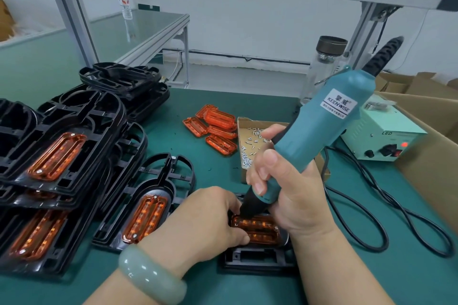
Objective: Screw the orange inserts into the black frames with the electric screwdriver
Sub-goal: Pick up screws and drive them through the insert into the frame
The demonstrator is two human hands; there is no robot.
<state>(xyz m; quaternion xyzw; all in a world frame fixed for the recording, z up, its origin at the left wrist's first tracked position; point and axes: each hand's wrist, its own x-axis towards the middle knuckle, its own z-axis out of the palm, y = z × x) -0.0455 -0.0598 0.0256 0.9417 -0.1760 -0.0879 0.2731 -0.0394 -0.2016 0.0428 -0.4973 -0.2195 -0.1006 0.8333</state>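
On the green counter [416, 285], far left: stacked frames [74, 116], orange inserts fitted. Next: single fitted frame [158, 181]. Centre: left hand [205, 215], fingers curled onto the orange insert [260, 228], which is seated in a black frame [257, 259] at the near edge. Behind: loose inserts [215, 129], screw tray [250, 146]. Right hand [292, 195], fingers wrapped round the electric screwdriver [322, 126], tip at the insert's left end. Far right: power unit [386, 136].

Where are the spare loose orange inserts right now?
Head view: the loose orange inserts lie piled on the green mat near centre, just left of the cardboard screw tray and beyond the left hand.
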